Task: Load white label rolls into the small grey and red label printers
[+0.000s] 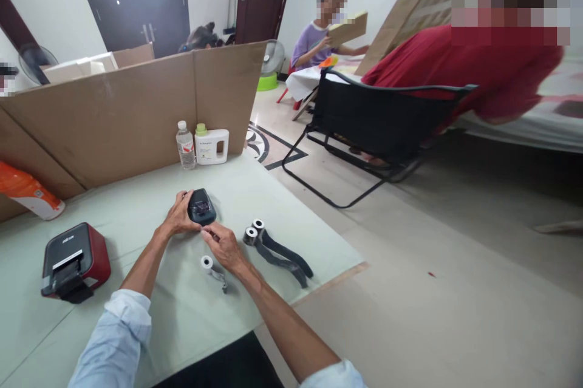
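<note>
Fingers of left hand [180,218] and right hand [226,247] grasping dark device [201,207], table edge [325,282] near right

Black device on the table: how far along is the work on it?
Done: nothing clearly; three rolls with dark tails lie loose on the table. In hand: the black device, gripped by the left hand, the right hand touching its near edge. Left: seemingly everything involving the rolls; whether the device is open is unclear.

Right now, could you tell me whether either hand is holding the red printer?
No, the left hand and right hand both hold the small dark device, while the red printer sits untouched on the table.
</note>
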`<action>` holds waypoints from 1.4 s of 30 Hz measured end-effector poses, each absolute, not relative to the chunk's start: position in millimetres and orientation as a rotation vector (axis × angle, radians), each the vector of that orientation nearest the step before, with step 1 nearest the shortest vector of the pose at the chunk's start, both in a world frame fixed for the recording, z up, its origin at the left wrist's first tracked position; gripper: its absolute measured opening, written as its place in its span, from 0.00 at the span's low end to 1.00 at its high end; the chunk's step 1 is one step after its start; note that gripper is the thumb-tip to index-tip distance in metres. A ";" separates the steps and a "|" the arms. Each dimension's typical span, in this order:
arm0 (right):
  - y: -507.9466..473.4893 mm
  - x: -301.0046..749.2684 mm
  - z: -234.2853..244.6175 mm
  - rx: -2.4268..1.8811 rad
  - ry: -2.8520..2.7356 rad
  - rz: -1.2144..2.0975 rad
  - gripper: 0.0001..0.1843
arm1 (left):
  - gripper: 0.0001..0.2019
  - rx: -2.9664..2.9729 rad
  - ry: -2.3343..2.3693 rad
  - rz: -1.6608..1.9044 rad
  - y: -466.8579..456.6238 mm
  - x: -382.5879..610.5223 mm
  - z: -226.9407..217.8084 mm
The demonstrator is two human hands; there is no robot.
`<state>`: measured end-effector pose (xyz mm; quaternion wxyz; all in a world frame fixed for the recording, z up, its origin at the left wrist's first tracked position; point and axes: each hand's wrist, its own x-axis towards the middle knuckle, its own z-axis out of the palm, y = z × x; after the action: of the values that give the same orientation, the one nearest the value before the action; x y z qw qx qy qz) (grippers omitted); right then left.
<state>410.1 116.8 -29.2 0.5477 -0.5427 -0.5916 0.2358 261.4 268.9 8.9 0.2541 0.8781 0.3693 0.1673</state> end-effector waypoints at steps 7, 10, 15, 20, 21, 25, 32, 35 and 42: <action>108.0 417.0 -23.7 -1.211 -1.474 0.782 0.13 | 0.61 2.411 1.038 0.639 254.7 231.1 11.6; 101.2 419.1 -17.3 -1.141 -1.548 0.883 0.15 | 0.61 2.374 1.148 0.694 241.5 202.4 17.0; 97.6 417.9 -16.8 -1.116 -1.605 0.939 0.15 | 0.60 2.346 1.244 0.732 215.8 155.4 24.8; 94.7 414.1 -8.4 -1.134 -1.607 0.766 0.12 | 0.59 2.310 1.317 0.714 196.8 127.4 19.8; 92.1 410.0 -2.7 -1.121 -1.611 0.690 0.12 | 0.58 2.297 1.325 0.709 194.9 124.2 17.9; 77.0 376.2 21.5 -0.971 -1.678 0.454 0.11 | 0.58 2.271 1.324 0.711 192.4 117.8 10.3; 70.0 326.9 14.2 -1.145 -1.793 0.294 0.15 | 0.58 2.251 1.267 0.793 193.6 111.6 -5.2; 70.0 328.6 12.1 -1.198 -1.875 0.242 0.16 | 0.59 2.239 1.240 0.814 194.8 108.3 -11.5; 54.1 360.8 4.3 -1.573 -1.942 0.096 0.24 | 0.61 2.196 1.256 0.833 194.6 108.6 -17.5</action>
<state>360.8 54.1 4.3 0.3150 -0.5970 -0.7369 0.0365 108.6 194.6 -17.5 0.2368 0.8010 0.4583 0.3038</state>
